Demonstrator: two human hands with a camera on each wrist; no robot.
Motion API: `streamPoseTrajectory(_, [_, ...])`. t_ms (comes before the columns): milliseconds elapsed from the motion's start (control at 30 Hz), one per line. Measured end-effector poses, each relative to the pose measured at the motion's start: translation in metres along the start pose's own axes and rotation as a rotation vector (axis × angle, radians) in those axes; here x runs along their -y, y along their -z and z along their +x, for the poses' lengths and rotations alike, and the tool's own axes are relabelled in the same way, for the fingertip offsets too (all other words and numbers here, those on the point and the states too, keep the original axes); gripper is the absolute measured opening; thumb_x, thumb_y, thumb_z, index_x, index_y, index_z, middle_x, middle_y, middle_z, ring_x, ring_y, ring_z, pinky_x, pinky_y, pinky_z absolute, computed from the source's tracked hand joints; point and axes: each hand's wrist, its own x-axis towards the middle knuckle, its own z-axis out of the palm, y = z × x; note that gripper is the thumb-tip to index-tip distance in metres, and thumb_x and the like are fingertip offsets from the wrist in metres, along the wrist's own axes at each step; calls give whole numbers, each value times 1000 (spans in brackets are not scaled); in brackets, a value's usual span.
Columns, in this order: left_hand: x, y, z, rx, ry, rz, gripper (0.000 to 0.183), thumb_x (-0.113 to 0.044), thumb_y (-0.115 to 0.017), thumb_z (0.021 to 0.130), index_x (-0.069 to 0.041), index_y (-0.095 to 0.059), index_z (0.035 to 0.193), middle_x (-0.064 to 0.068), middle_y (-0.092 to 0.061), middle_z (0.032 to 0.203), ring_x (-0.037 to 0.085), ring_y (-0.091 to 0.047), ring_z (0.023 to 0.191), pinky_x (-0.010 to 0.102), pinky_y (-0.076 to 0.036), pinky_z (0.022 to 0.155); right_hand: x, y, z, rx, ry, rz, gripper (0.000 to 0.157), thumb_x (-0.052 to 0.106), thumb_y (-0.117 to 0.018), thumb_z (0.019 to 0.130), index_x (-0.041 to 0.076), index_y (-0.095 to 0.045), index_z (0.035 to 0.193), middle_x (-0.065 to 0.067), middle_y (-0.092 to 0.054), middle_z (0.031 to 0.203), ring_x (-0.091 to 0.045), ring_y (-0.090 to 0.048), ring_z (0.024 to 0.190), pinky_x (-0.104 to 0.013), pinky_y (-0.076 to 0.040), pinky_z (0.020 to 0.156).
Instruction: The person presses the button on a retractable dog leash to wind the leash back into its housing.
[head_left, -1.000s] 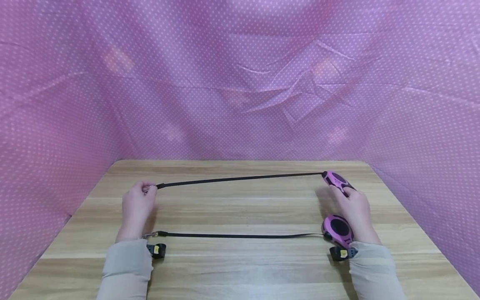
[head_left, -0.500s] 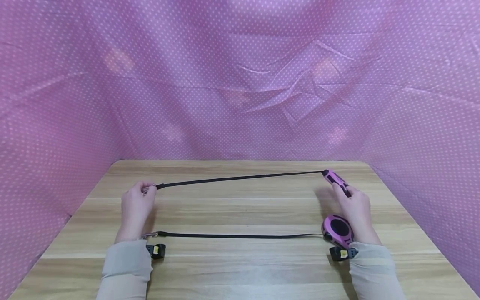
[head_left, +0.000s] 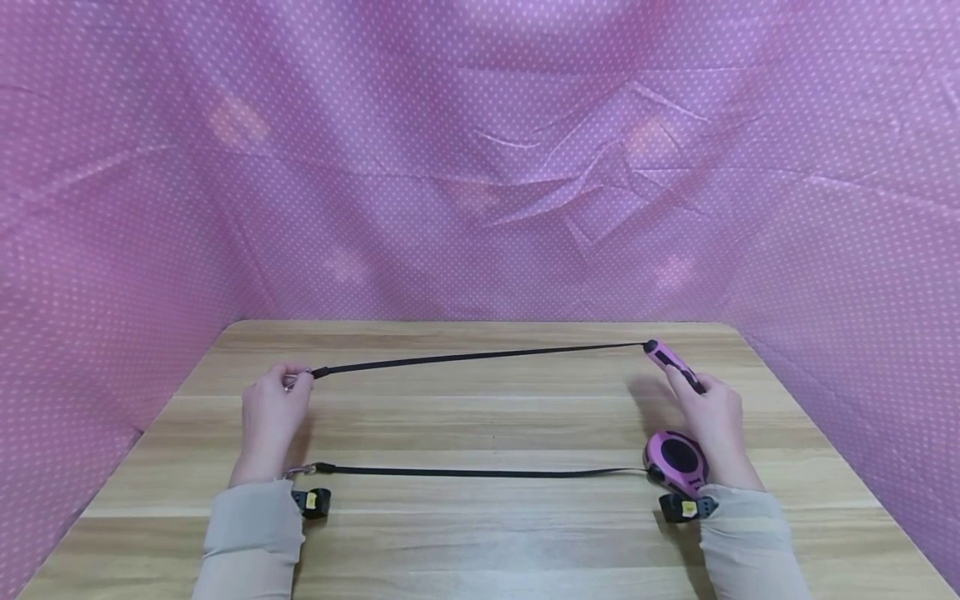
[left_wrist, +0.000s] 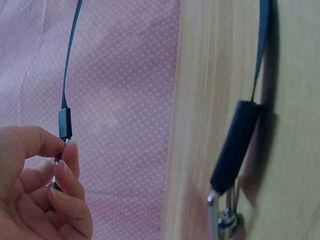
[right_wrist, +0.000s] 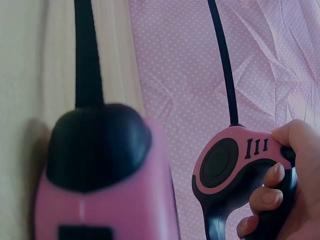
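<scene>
My right hand [head_left: 712, 417] grips the black handle of a pink-and-black retractable leash [right_wrist: 220, 160], its fingers curled through the handle opening. From that case a black strap [head_left: 480, 356] runs taut above the table to my left hand [head_left: 272, 412]. There the thumb and fingertips pinch the metal clip [left_wrist: 56, 175] at the strap's end, mostly covered by the fingers. A second pink-and-black retractable leash [head_left: 675, 462] lies on the table beside my right wrist. Its strap [head_left: 480, 472] stretches left to a metal clip [head_left: 300, 470] near my left wrist.
The wooden table [head_left: 480, 542] has rounded far corners. Pink dotted cloth [head_left: 480, 250] hangs behind it and along both sides. Black wrist cameras sit at the left cuff [head_left: 315, 502] and right cuff [head_left: 681, 507].
My right hand has turned the held leash case, so its narrow edge now faces the head view instead of its broad side. The left hand and the lower leash stay nearly still.
</scene>
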Motion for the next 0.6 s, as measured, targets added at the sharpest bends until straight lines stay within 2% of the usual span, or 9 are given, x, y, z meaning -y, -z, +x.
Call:
streamPoseTrajectory(267, [-1,1,-1,-2,-5,2,38,-26,-46,98,-2,-63,123,22,-68,116,36,-62,101,44,-48,82,2,1,-1,-13,-18,34,57,62,-55,91,6,-57,77,-4,-51,68,-21,-44,70,-32,-36,57])
streamPoseTrajectory(600, [-2,1,-2,2,-16,8,39,-27,-46,98,-2,-63,123,22,-69,116,36,-63,99,41,-47,78,4,0,-2,-25,16,50,58,61,-56,91,7,-57,73,-3,-48,64,-22,-43,68,-32,-35,57])
